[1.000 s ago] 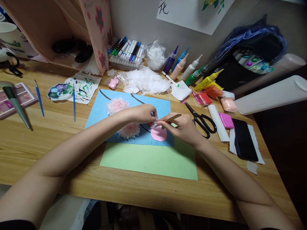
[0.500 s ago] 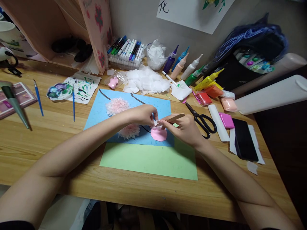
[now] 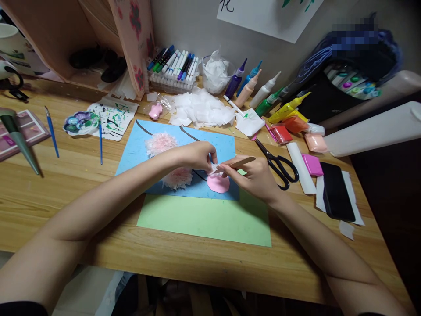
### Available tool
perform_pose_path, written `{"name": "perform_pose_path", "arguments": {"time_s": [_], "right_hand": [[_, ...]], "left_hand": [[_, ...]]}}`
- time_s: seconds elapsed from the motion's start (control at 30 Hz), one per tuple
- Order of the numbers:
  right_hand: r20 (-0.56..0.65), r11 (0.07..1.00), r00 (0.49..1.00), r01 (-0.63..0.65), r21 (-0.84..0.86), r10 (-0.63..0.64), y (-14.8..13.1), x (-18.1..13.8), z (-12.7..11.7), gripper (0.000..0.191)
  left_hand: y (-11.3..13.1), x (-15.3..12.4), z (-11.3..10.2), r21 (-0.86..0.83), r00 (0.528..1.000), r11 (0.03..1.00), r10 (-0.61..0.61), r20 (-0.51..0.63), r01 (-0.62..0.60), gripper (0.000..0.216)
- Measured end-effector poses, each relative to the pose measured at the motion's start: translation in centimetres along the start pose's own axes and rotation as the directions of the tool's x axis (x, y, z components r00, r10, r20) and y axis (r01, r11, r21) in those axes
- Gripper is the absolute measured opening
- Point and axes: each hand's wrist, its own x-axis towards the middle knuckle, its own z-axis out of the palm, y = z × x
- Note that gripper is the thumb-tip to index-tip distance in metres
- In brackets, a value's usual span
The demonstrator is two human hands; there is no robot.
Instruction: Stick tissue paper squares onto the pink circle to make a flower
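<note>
A flat round patch of pink clay (image 3: pixel 218 184) lies on the blue paper (image 3: pixel 222 142). At its upper edge is a small piece of white tissue paper (image 3: pixel 214 168), pinched between the fingertips of my left hand (image 3: pixel 199 156). My right hand (image 3: pixel 255 177) grips a flat wooden craft stick (image 3: pixel 242 162), whose tip meets the tissue at the clay. Two fluffy pale pink tissue flowers, an upper one (image 3: pixel 161 143) and a lower one (image 3: pixel 177 178), sit on the blue paper to the left, the lower partly behind my left forearm. Dark painted lines run across the paper.
Green paper (image 3: pixel 204 221) lies under the blue sheet's near edge. Black scissors (image 3: pixel 279 164) and a phone (image 3: pixel 337 191) are on the right. Behind are a pile of white tissue squares (image 3: pixel 202 109), paint bottles (image 3: pixel 248 90) and markers (image 3: pixel 176 66). Paintbrushes (image 3: pixel 101 142) lie left.
The view has shifted very slightly. Both hands stay at the upper edge of the pink clay, with the tissue and stick in almost the same place.
</note>
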Motion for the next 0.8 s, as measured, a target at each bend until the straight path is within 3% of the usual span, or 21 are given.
{"name": "perform_pose_path", "arguments": {"time_s": [0.23, 0.47, 0.8], "right_hand": [[-0.006, 1.000, 1.000, 0.003, 0.011, -0.003, 0.1, 0.2, 0.6, 0.019], [-0.161, 0.999, 0.987, 0.027, 0.036, -0.021, 0.4, -0.7, 1.7, 0.022], [-0.271, 0.977, 0.939, 0.200, -0.072, -0.212, 0.5, -1.7, 2.5, 0.019]], "left_hand": [[0.3, -0.2, -0.3, 0.000, 1.000, 1.000, -0.016, 0.027, 0.016, 0.032], [0.4, -0.1, 0.5, 0.049, 0.998, 0.999, -0.011, -0.063, 0.014, 0.033], [0.3, 0.0, 0.9, 0.072, 0.992, 0.997, -0.023, -0.121, 0.031, 0.035]]}}
